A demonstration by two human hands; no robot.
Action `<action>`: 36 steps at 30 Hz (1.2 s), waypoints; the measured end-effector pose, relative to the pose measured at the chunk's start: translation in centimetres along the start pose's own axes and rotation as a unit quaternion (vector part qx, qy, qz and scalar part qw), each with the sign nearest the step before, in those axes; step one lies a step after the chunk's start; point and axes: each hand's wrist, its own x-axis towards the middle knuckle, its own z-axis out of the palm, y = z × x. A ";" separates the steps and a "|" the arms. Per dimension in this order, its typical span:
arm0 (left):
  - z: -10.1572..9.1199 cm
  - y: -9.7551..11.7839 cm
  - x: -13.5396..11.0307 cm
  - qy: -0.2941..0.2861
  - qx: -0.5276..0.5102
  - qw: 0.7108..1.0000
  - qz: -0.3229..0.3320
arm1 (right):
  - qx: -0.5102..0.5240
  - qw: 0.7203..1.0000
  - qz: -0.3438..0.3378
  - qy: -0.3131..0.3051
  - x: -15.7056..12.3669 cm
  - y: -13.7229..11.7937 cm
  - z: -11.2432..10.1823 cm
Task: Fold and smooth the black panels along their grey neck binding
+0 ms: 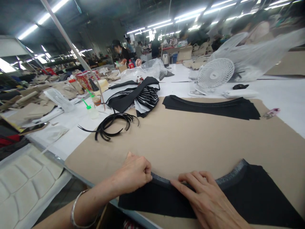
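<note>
A black fabric piece [247,197] lies at the front of the tan board [195,140]. A greyish strip [232,175] runs along its curved upper edge. My left hand [137,171] is closed with curled fingers on that edge, at the left part of the curve; its fingertips are partly hidden. To its right, my right hand [202,190] rests on the fabric, fingers spread and lying over the strip. Beyond my left hand lies a loose coil of thin black strips [105,127]. A stack of curved black pieces [212,108] lies farther back on the board.
A pile of black pieces with white edges [135,95] sits behind the coil. Near it stands a green-tipped bottle [90,111]. White fans [215,73] and a clear plastic bag [264,57] are at the back. Pink-handled clippers [271,113] lie at right. People work in the distance.
</note>
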 end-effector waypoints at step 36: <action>-0.4 2.7 -0.2 -0.173 -0.322 0.930 -0.021 | 0.045 0.996 -0.021 0.075 -3.6 0.1 0.8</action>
